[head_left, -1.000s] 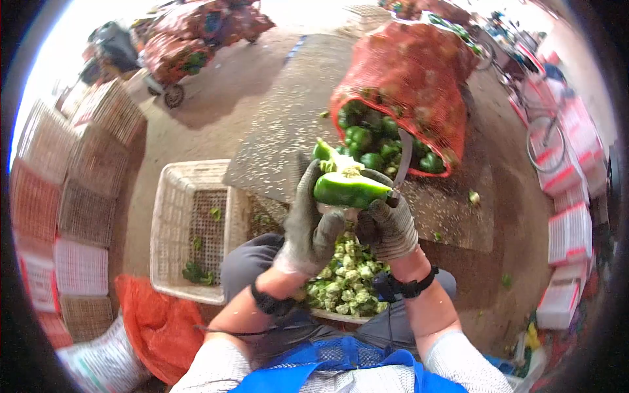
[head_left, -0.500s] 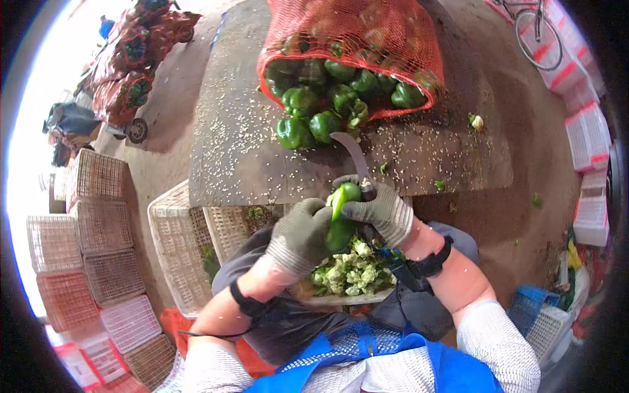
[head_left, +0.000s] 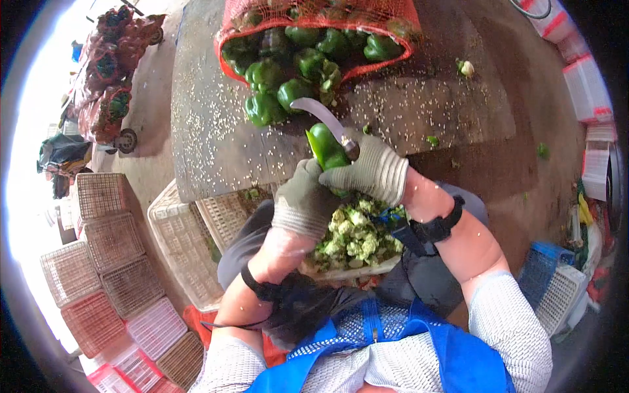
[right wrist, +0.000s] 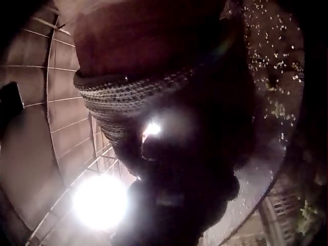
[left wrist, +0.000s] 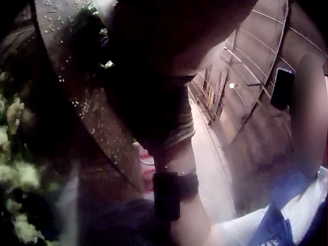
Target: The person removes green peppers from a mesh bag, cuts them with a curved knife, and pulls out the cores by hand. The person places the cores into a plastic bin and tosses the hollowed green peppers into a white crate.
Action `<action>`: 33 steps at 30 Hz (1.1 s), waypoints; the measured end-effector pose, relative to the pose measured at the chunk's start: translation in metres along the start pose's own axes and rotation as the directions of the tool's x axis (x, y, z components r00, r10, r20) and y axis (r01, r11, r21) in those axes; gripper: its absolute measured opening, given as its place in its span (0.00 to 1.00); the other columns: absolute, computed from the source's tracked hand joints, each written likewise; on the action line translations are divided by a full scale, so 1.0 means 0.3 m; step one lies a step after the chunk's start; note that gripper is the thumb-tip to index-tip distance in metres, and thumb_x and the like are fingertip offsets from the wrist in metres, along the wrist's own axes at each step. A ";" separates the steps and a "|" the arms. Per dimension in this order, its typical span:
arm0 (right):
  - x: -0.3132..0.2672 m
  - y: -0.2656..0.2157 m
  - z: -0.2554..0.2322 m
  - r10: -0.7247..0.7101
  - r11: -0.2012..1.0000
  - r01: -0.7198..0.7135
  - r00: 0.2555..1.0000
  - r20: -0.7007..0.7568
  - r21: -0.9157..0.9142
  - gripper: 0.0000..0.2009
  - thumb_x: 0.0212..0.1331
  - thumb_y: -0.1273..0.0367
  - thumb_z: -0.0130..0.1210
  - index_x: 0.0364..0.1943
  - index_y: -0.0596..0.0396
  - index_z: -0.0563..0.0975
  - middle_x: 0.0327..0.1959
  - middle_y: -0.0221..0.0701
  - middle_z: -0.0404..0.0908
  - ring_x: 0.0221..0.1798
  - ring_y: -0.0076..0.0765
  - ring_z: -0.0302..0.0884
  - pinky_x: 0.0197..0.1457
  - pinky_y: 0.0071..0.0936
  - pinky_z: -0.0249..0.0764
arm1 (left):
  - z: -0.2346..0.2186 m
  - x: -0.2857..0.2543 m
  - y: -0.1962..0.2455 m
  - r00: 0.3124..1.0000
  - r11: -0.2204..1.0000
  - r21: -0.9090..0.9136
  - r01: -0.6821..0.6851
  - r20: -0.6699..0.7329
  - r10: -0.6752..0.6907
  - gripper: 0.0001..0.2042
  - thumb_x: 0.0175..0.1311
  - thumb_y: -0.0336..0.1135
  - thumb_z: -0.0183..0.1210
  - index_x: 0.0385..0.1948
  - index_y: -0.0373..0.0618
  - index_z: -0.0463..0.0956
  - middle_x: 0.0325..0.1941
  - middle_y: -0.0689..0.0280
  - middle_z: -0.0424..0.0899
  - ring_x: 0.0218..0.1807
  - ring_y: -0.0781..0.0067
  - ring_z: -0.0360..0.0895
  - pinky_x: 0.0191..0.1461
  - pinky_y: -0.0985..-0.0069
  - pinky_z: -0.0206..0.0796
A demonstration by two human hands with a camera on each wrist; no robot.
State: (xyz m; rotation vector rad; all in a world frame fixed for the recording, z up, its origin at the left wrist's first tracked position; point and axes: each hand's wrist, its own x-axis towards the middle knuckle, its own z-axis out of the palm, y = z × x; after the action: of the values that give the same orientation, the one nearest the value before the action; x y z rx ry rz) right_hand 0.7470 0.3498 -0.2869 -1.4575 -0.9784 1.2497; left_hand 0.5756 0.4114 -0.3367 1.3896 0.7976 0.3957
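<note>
Both hands wear grey-green knit gloves and meet over the lap in the head view. The left hand (head_left: pixel 304 200) grips the lower end of a green bell pepper (head_left: pixel 329 147), with a bright cut edge showing on the pepper's left side. The right hand (head_left: pixel 373 171) holds a curved knife (head_left: pixel 320 111), its blade pointing up and left past the pepper. That hand's thumb lies across the pepper. Below the hands sits a heap of pale pepper cores (head_left: pixel 357 236). In both wrist views the gloved hands are dark, and the pepper is hidden.
A seed-strewn board (head_left: pixel 223 124) lies ahead, with a red mesh sack (head_left: pixel 314 14) spilling whole peppers (head_left: pixel 263 109) onto it. White plastic crates (head_left: pixel 187 245) stand by the left knee. Stacked crates (head_left: pixel 108 245) line the left side; a blue crate (head_left: pixel 542 272) stands at right.
The head view has tilted down. The pepper, earlier held sideways with its pale core showing, now points away from the body. The knife stays in the right hand.
</note>
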 end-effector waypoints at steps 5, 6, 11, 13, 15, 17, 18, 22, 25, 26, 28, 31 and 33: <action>-0.032 -0.058 0.002 0.187 0.914 -0.247 0.960 0.208 0.320 0.16 0.51 0.66 0.71 0.41 0.58 0.79 0.31 0.24 0.81 0.32 0.18 0.77 0.37 0.20 0.75 | -0.042 -0.011 0.126 0.945 0.996 0.085 0.002 0.326 -0.030 0.22 0.53 0.32 0.70 0.51 0.42 0.75 0.42 0.66 0.84 0.42 0.70 0.81 0.49 0.71 0.75; -0.026 -0.027 0.012 0.175 0.925 -0.239 0.958 0.229 0.296 0.17 0.51 0.65 0.70 0.41 0.58 0.79 0.32 0.25 0.81 0.33 0.18 0.76 0.38 0.20 0.75 | -0.068 -0.012 0.151 0.919 0.960 0.228 -0.165 0.389 0.066 0.21 0.54 0.28 0.69 0.51 0.39 0.76 0.41 0.68 0.85 0.42 0.74 0.81 0.50 0.75 0.75; -0.026 -0.059 0.041 0.238 0.971 -0.237 0.964 0.119 -0.016 0.17 0.47 0.64 0.70 0.40 0.56 0.80 0.32 0.26 0.81 0.34 0.22 0.75 0.39 0.25 0.75 | -0.155 0.000 0.227 0.809 0.964 0.116 0.240 0.525 -0.265 0.26 0.48 0.27 0.73 0.53 0.41 0.77 0.42 0.70 0.84 0.44 0.82 0.78 0.48 0.79 0.74; -0.022 -0.061 0.042 0.216 0.958 -0.239 0.964 0.155 0.156 0.18 0.47 0.65 0.69 0.42 0.56 0.80 0.33 0.26 0.81 0.35 0.22 0.75 0.41 0.24 0.74 | -0.190 0.009 0.238 0.832 0.967 0.141 0.214 0.492 -0.256 0.24 0.47 0.28 0.73 0.49 0.41 0.78 0.40 0.71 0.84 0.42 0.83 0.77 0.45 0.81 0.73; 0.000 -0.041 0.048 0.152 0.910 -0.208 0.972 0.176 0.359 0.19 0.46 0.66 0.69 0.44 0.56 0.79 0.35 0.25 0.81 0.36 0.22 0.75 0.44 0.23 0.73 | -0.229 0.016 0.248 0.883 0.963 0.198 0.183 0.397 -0.250 0.22 0.46 0.28 0.74 0.46 0.42 0.78 0.38 0.71 0.83 0.41 0.83 0.77 0.43 0.82 0.73; 0.022 -0.041 0.018 0.180 0.905 -0.230 0.969 0.168 0.357 0.22 0.45 0.65 0.68 0.46 0.58 0.79 0.37 0.28 0.82 0.38 0.25 0.78 0.44 0.24 0.75 | -0.246 0.009 0.240 0.948 0.971 -0.181 0.157 0.301 -0.098 0.17 0.47 0.26 0.73 0.38 0.45 0.76 0.34 0.72 0.81 0.35 0.83 0.76 0.36 0.83 0.71; 0.027 -0.023 0.003 0.159 0.914 -0.192 0.980 0.118 0.358 0.24 0.46 0.63 0.67 0.48 0.60 0.78 0.37 0.31 0.83 0.37 0.26 0.79 0.42 0.24 0.76 | -0.264 0.010 0.222 0.964 0.921 -0.384 0.058 0.261 0.048 0.16 0.47 0.25 0.72 0.36 0.46 0.75 0.33 0.72 0.80 0.33 0.83 0.75 0.34 0.83 0.70; -0.001 -0.016 -0.090 0.178 0.887 -0.157 0.984 -0.009 0.435 0.28 0.49 0.60 0.66 0.54 0.60 0.75 0.43 0.35 0.83 0.42 0.34 0.83 0.45 0.30 0.82 | -0.267 -0.056 0.255 0.933 0.996 -0.008 0.087 0.350 -0.079 0.14 0.49 0.26 0.72 0.32 0.46 0.74 0.31 0.74 0.78 0.31 0.85 0.73 0.33 0.85 0.68; -0.052 -0.043 -0.096 0.141 0.826 -0.074 0.987 -0.076 0.559 0.27 0.52 0.58 0.66 0.55 0.55 0.76 0.46 0.33 0.84 0.45 0.32 0.83 0.46 0.31 0.83 | -0.200 -0.066 0.185 0.846 0.956 0.290 0.039 0.500 -0.186 0.24 0.46 0.37 0.77 0.45 0.42 0.76 0.39 0.66 0.81 0.43 0.77 0.76 0.47 0.77 0.71; -0.063 -0.045 -0.094 0.144 0.804 -0.077 0.987 -0.068 0.590 0.26 0.52 0.59 0.67 0.55 0.54 0.76 0.46 0.32 0.84 0.46 0.32 0.83 0.46 0.32 0.83 | -0.179 -0.073 0.166 0.833 0.929 0.347 -0.127 0.546 -0.090 0.29 0.46 0.39 0.77 0.50 0.41 0.75 0.43 0.62 0.82 0.48 0.72 0.77 0.53 0.74 0.71; -0.086 -0.049 -0.091 0.150 0.758 -0.082 0.987 -0.051 0.647 0.25 0.52 0.60 0.68 0.54 0.51 0.77 0.46 0.31 0.83 0.46 0.31 0.83 0.45 0.33 0.84 | -0.178 -0.093 0.174 0.923 0.901 0.351 -0.254 0.367 0.117 0.37 0.44 0.42 0.78 0.58 0.41 0.70 0.59 0.54 0.77 0.62 0.63 0.73 0.65 0.67 0.66; -0.137 -0.067 -0.063 0.172 0.656 -0.123 0.985 0.012 0.745 0.25 0.55 0.60 0.66 0.57 0.53 0.75 0.48 0.34 0.83 0.45 0.34 0.84 0.40 0.33 0.85 | -0.190 -0.123 0.279 0.794 0.645 0.478 -0.597 0.231 0.563 0.39 0.40 0.38 0.78 0.60 0.44 0.70 0.61 0.57 0.76 0.66 0.58 0.70 0.69 0.63 0.62; -0.170 -0.073 -0.041 0.074 0.643 -0.096 0.995 0.062 0.759 0.27 0.57 0.60 0.63 0.58 0.59 0.72 0.51 0.39 0.81 0.51 0.41 0.81 0.54 0.37 0.81 | -0.145 -0.168 0.363 0.657 0.357 0.617 -0.701 0.365 0.659 0.41 0.37 0.33 0.77 0.62 0.47 0.69 0.63 0.61 0.75 0.68 0.54 0.68 0.70 0.61 0.61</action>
State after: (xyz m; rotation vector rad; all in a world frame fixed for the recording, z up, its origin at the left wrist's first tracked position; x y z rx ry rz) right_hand 0.7512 0.3038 -0.2535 -0.8031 -0.2867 1.5004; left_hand 0.5325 0.4270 -0.2175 2.5092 0.2361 0.7348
